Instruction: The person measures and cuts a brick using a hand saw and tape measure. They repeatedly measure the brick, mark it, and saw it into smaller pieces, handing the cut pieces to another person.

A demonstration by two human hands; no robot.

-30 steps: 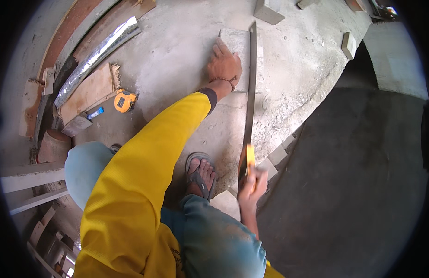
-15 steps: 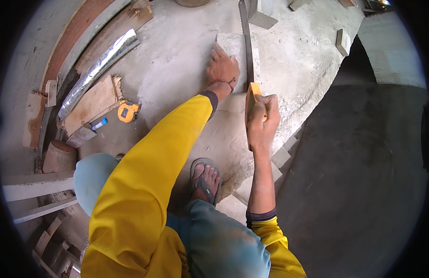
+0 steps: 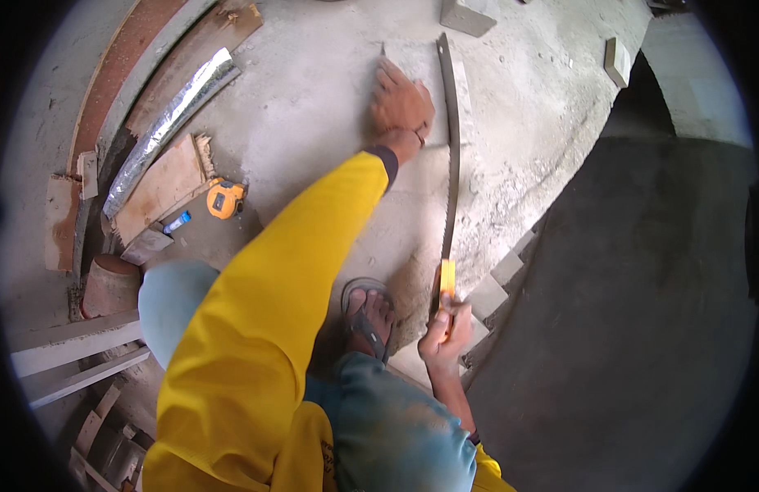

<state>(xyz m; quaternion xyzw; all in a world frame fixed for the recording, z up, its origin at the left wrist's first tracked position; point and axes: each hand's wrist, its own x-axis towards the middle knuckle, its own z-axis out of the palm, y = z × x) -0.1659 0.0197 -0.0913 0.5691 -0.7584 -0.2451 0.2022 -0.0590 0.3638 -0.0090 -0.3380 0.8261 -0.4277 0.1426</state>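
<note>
So the handsaw (image 3: pixel 454 164) points straight away from the person, along the pale block (image 3: pixel 428 67) near its right edge. Right hand (image 3: pixel 445 336) grips the yellow handle (image 3: pixel 447 277); left hand (image 3: pixel 402 100), just left, rests on the block, fingers close together.

i can read no words or numbers here. low on my yellow shirt (image 3: pixel 260 336) runs a small dark print (image 3: pixel 327 463), too blurred to make out. my sandal strap (image 3: pixel 363 326) carries a tiny pale mark (image 3: pixel 374 336), and the tape measure (image 3: pixel 226 198) a dark label (image 3: pixel 218 200), both too small to read.
</note>
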